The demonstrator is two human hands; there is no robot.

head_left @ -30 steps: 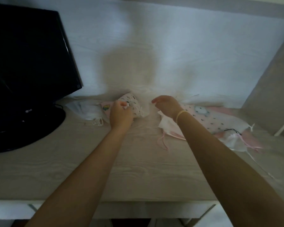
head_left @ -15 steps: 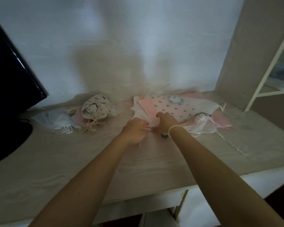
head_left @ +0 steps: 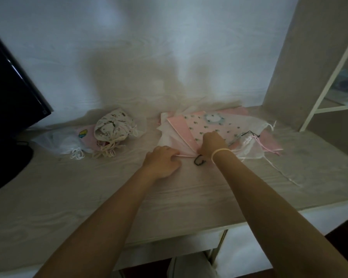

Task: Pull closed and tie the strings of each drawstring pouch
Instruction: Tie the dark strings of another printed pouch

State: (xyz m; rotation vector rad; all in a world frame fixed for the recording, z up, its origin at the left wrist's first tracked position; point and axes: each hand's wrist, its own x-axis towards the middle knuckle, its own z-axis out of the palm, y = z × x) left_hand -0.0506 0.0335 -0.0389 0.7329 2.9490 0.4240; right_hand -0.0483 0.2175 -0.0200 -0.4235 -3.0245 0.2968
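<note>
left hand (head_left: 162,161) now pulling pink string (head_left: 186,156), tied pouches (head_left: 113,130) left, monitor (head_left: 10,109) beyond

A black monitor (head_left: 10,109) stands at the pale wooden desk's (head_left: 88,197) left (white shelf frame (head_left: 327,85) right).

Your left hand (head_left: 162,161) and right hand (head_left: 211,144) sit side by side on the desk (head_left: 88,197); flat pouches (head_left: 209,125) lie behind your right hand, tied pouches (head_left: 113,129) well left of your left hand.
</note>
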